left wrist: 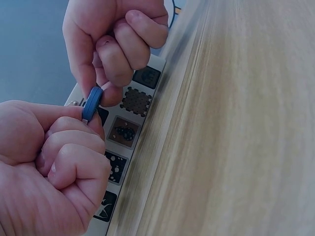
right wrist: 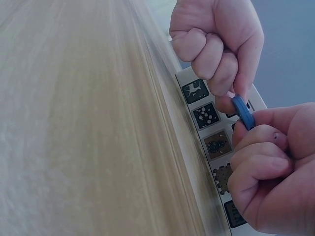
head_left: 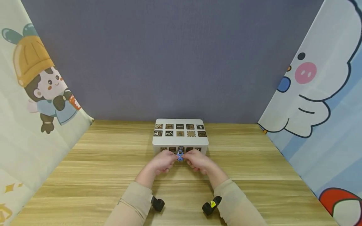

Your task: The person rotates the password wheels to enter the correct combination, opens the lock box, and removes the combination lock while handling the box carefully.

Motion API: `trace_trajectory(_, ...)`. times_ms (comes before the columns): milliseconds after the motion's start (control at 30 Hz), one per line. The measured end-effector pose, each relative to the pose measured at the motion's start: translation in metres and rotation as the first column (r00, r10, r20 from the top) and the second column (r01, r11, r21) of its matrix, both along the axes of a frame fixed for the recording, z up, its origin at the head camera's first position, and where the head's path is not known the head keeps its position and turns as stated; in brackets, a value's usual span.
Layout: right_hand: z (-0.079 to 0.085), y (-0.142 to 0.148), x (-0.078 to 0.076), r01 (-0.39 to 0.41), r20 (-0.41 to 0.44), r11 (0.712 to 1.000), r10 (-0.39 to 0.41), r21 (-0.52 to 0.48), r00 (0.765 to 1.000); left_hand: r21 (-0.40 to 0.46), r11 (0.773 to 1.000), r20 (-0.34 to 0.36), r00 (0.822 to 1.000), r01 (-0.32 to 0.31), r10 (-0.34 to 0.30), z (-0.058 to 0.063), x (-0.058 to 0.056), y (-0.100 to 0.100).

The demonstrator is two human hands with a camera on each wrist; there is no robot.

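Note:
A white box (head_left: 181, 140) with small square pictures on its lid and front stands against the back wall, its lid down. At the middle of its front is a small blue padlock (head_left: 180, 155) with a metal shackle, close to the clasp. My left hand (head_left: 164, 160) pinches one side of the padlock between thumb and forefinger. From the other side my right hand (head_left: 198, 160) pinches it too. Both wrist views show the blue body (left wrist: 92, 104) edge-on between the fingertips, the other fingers curled in. Whether the shackle is latched, I cannot tell.
The box rests on a wood-grain table (head_left: 113, 175). A grey-blue wall (head_left: 181, 62) rises behind it. Printed cloth panels stand at the left (head_left: 51, 125) and right (head_left: 319, 150). Small black cameras are strapped to both sleeved wrists.

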State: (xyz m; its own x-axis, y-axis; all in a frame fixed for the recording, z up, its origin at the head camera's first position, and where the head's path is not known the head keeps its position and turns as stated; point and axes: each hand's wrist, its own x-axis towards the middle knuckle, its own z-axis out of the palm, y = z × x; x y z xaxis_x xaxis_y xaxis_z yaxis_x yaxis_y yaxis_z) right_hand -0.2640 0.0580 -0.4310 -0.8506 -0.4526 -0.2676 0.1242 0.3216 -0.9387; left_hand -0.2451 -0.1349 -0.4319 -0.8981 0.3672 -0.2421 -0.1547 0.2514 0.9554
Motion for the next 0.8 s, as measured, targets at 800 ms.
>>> trace_trajectory(800,0.0006,0.0026,-0.0013,-0.007,0.027,1.000,0.007,0.008,1.000,0.002,1.000,0.002,1.000,-0.002,0.002,-0.0035,-0.0024,0.0000)
